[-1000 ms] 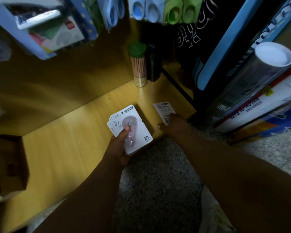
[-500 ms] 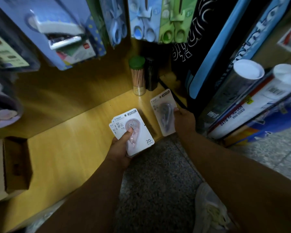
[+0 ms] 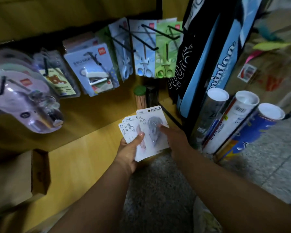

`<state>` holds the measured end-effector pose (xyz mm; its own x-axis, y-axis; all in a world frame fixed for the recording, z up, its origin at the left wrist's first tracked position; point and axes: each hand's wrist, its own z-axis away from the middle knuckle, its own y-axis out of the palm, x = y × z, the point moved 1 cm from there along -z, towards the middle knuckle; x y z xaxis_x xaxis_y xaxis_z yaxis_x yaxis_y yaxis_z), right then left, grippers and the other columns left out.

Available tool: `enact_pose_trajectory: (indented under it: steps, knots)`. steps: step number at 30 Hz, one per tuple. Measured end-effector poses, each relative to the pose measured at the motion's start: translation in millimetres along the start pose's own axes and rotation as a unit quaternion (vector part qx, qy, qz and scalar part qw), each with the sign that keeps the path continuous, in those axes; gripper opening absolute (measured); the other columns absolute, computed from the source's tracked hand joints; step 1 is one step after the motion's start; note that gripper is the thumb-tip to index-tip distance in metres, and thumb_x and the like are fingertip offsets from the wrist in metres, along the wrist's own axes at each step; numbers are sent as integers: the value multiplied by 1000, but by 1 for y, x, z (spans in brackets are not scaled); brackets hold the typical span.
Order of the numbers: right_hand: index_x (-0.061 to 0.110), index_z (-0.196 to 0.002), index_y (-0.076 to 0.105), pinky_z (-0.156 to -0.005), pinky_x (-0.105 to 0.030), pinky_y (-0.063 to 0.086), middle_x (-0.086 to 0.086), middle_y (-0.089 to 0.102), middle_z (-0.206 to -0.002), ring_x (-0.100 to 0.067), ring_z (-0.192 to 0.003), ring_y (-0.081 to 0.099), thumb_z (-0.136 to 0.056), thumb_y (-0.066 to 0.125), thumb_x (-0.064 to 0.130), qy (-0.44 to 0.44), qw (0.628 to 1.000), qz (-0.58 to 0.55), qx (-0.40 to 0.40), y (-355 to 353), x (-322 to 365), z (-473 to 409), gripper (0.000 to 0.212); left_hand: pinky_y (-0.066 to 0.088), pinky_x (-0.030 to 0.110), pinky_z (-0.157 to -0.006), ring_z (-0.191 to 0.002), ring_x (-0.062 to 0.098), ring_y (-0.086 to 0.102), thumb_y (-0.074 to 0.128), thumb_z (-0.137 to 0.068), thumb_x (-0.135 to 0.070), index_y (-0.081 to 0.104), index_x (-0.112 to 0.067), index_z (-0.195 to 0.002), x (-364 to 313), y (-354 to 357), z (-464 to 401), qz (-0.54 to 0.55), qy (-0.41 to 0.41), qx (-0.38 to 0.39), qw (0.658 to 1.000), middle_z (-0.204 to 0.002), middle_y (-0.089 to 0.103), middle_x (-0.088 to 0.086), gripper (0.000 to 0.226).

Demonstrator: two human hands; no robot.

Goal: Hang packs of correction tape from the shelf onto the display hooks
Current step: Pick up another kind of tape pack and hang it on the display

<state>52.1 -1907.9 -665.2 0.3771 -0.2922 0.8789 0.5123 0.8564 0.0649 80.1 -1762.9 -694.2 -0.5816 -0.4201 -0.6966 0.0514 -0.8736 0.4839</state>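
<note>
Since a second ago the right hand point(image 3: 175, 138) has carried its pack off the shelf point(image 3: 84, 158) onto the fanned packs of correction tape point(image 3: 146, 132), fingers clamped on it, while the left hand point(image 3: 129, 148) grips the fan ready for the hooks point(image 3: 149, 46).

Light: dim, warm, yellowish overall; source not seen.
Shadows: forearms darkened, shelf corner deepest.
Glare: highlights caught on purple blister pack point(image 3: 26, 100).
Blur: left edge smeared, possibly by motion.
Distortion: wide-angle bending noted at edges.
</note>
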Motion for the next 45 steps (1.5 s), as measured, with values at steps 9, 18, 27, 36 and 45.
enact_pose_trajectory:
  steps: [9,18,27,36,45]
  knots:
    - [13,-110,69,-95,-48,52,-6,73,-106,-30,-101,68,-73,77,29,-77,993,-28,84,-12,18,49,41,54,59,-86,-107,38,66,75,-73,-22,60,-18,-128,-23,29,51,-16,47,102,994,-121,68,16,57]
    - [7,-107,70,-86,-47,56,-14,74,-101,-33,-94,70,-81,73,13,-113,985,-85,101,-27,56,95,27,58,49,-81,-95,32,70,63,-79,-18,59,-15,-131,-50,54,107,33,15,217,975,-121,68,16,52]
    - [8,-108,68,-92,-52,53,-14,73,-102,-35,-97,69,-81,73,14,-162,973,-99,134,-26,90,128,28,55,51,-86,-99,33,68,61,-80,-12,54,-12,-135,-81,72,149,-5,92,256,962,-124,66,18,55]
    - [11,-111,65,-88,-53,55,-13,74,-102,-32,-95,71,-79,76,16,-205,964,-111,128,-30,123,147,34,56,55,-81,-111,41,63,67,-75,-5,53,-11,-135,-103,92,174,-24,139,286,948,-127,63,21,61]
    - [20,-119,54,-58,-28,56,-9,72,-97,-19,-78,72,-79,75,11,-280,948,-121,92,-46,165,166,46,60,49,-72,-83,30,73,62,-81,-3,64,-7,-113,-132,122,200,22,176,257,950,-102,74,16,33]
